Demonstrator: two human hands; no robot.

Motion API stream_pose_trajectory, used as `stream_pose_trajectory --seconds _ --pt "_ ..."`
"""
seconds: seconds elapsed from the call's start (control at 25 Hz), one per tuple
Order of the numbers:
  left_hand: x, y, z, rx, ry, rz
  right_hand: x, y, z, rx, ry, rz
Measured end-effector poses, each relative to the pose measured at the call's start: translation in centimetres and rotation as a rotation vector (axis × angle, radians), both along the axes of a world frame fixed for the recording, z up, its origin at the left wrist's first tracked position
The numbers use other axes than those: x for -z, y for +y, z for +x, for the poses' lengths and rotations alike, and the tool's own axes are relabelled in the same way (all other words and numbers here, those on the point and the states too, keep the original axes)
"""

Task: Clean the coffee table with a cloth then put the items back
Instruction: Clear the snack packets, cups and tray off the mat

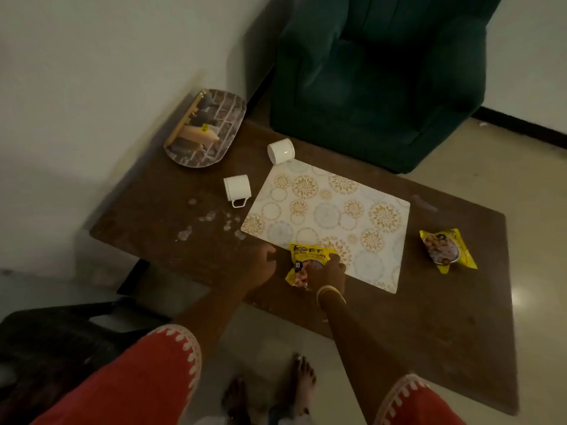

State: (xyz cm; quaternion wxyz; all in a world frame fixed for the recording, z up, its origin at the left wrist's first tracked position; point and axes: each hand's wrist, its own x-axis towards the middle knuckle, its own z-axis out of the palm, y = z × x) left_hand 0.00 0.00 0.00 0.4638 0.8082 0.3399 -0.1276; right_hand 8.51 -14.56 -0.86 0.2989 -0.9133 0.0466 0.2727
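A dark brown coffee table (429,302) carries a patterned placemat (331,216). My right hand (326,273) grips a yellow snack packet (306,256) at the placemat's near left corner. My left hand (260,265) hovers just left of it over the table's front edge, fingers loosely curled and holding nothing. A second yellow snack packet (446,251) lies to the right of the placemat. Two white cups lie on their sides: one (237,189) left of the placemat, one (280,151) at its far corner. White crumbs or spill marks (208,220) dot the table's left part. No cloth is in view.
A patterned oval tray (208,130) with small items sits at the table's far left corner against the wall. A dark green armchair (383,78) stands behind the table. A dark stool or chair (61,338) is at the lower left. My bare feet stand before the table.
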Motion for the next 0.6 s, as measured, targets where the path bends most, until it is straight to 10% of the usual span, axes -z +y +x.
stream_pose_trajectory --seconds 0.6 --pt "0.4 -5.8 6.9 -0.421 -0.05 -0.569 -0.3 -4.4 6.0 0.031 0.088 0.406"
